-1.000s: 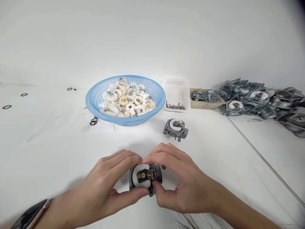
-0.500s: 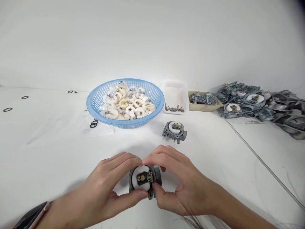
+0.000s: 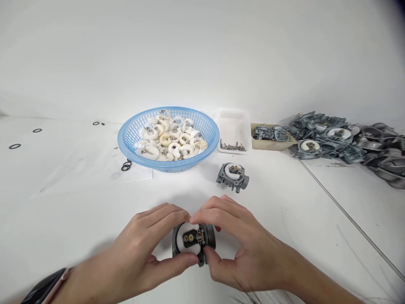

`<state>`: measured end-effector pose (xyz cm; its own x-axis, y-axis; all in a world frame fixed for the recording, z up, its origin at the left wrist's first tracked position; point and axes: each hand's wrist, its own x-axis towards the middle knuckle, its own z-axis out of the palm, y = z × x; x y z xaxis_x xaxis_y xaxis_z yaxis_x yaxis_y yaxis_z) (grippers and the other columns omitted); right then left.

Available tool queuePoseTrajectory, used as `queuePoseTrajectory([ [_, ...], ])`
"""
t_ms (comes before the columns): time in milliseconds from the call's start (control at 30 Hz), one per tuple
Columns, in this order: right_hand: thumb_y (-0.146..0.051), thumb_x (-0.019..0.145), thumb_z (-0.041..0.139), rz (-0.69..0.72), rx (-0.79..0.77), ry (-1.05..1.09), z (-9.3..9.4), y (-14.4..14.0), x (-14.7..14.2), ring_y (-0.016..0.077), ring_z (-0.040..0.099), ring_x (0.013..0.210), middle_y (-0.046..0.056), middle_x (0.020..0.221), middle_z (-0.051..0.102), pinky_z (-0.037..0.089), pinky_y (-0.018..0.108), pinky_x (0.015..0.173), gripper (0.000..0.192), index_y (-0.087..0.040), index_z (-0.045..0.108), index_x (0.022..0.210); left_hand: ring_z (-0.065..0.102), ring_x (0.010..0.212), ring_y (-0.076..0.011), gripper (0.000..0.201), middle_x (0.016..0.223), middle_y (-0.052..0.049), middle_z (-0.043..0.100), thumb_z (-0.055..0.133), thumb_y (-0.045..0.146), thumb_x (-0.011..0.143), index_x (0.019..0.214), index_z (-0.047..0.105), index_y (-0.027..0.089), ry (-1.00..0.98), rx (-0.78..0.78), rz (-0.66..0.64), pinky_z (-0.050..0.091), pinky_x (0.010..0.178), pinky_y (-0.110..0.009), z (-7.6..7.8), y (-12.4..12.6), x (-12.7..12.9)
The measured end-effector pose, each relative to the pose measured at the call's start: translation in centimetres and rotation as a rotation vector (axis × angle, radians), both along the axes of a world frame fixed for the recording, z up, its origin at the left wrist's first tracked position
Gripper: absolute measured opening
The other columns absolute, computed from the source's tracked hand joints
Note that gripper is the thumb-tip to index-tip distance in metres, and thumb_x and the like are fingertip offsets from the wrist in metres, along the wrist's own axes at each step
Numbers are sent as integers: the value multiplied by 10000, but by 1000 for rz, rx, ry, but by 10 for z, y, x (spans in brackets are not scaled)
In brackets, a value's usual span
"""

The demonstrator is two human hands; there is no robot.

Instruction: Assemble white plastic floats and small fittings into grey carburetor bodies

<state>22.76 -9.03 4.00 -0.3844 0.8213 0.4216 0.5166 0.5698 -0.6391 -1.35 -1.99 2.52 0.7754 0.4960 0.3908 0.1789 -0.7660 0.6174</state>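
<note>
Both of my hands hold one grey metal carburetor body (image 3: 193,241) just above the white table, near its front edge. A white float and a brass jet show in its open face. My left hand (image 3: 148,245) grips it from the left with thumb below and fingers on top. My right hand (image 3: 240,242) pinches its right side, fingertips at the float's hinge. A second carburetor body (image 3: 233,176) with a white float lies on the table just beyond my hands.
A blue plastic basket (image 3: 126,137) holds several white floats. To its right stand a white tray (image 3: 234,126) with small metal pins and a beige box (image 3: 272,145) of grey parts. A heap of carburetor bodies (image 3: 344,139) lies far right. Black O-rings (image 3: 125,166) lie at left.
My hands and the carburetor body have stayed in nearly the same place. The view has shifted slightly; my fingers have adjusted a little on the float.
</note>
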Motion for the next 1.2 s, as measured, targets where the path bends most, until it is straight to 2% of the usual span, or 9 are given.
queuePoseTrajectory([
  [100, -45, 789, 639, 25, 4, 2, 0, 0, 0, 229, 705, 860, 20, 1047, 700, 591, 412, 828, 598, -301, 543, 1320, 728, 832, -197, 208, 1023, -21, 751, 704, 338, 1066, 1219, 581, 270, 21, 9, -16, 610, 732, -282, 1, 1, -1],
  [267, -13, 787, 667, -13, -14, -4, -1, 0, 1, 220, 695, 859, 27, 1059, 684, 608, 378, 796, 594, -293, 578, 1304, 739, 878, -200, 205, 1068, -28, 755, 687, 299, 1079, 1241, 566, 272, 11, 37, -22, 616, 789, -285, 1, 0, -1],
  [467, -13, 791, 648, 21, -3, 9, 0, -1, 0, 206, 693, 876, 5, 1044, 713, 590, 388, 842, 589, -288, 555, 1303, 710, 823, -201, 186, 994, -22, 726, 701, 336, 1066, 1201, 595, 263, 21, -3, -4, 591, 723, -286, 0, -1, -2],
  [733, -7, 786, 638, -25, -9, 2, -1, -1, -3, 202, 699, 871, 1, 1007, 688, 592, 346, 804, 584, -297, 566, 1289, 734, 860, -200, 207, 1047, -18, 747, 682, 326, 1080, 1243, 564, 278, 51, 32, -20, 620, 772, -291, 3, 0, -2],
  [933, -32, 789, 633, 15, -2, 12, -2, -4, -3, 195, 668, 818, -1, 988, 691, 577, 369, 823, 545, -281, 561, 1269, 729, 858, -199, 235, 1034, -11, 737, 709, 332, 1060, 1240, 571, 274, 48, 12, -13, 622, 760, -294, 1, 0, -2],
  [1200, -20, 808, 623, -19, -38, 34, -4, -1, -2, 217, 662, 853, 29, 1032, 672, 589, 377, 772, 562, -296, 571, 1294, 741, 870, -210, 198, 1075, -37, 758, 678, 356, 1081, 1212, 550, 280, 41, 32, -35, 633, 762, -300, 2, 1, -3],
])
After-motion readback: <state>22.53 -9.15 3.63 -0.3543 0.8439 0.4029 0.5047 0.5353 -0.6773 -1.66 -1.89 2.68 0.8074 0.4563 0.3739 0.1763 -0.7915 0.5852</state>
